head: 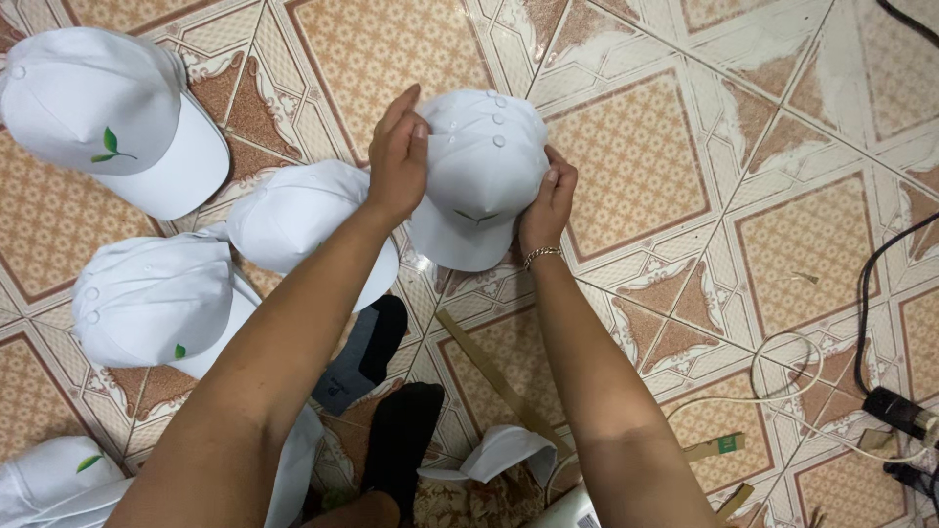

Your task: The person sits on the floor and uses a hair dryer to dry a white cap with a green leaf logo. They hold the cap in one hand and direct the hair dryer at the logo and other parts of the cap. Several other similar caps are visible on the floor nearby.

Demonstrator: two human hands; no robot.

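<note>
A stack of white caps (pixel 481 176) with a small green leaf mark rests on the patterned tile floor (pixel 626 147). My left hand (pixel 396 156) presses on the stack's left side, fingers over the crown. On the stack's right edge my right hand (pixel 550 200) grips the caps, a thin bracelet on its wrist. Both hands hold the same stack, brim pointing toward me.
More white caps lie to the left: one at the top left (pixel 108 112), one beside my left arm (pixel 293 220), a stack lower left (pixel 152 298). Feet in dark socks (pixel 401 430) are below. Cardboard strips (pixel 499 376), cables (pixel 861 323) and a plug (pixel 895 411) lie at right.
</note>
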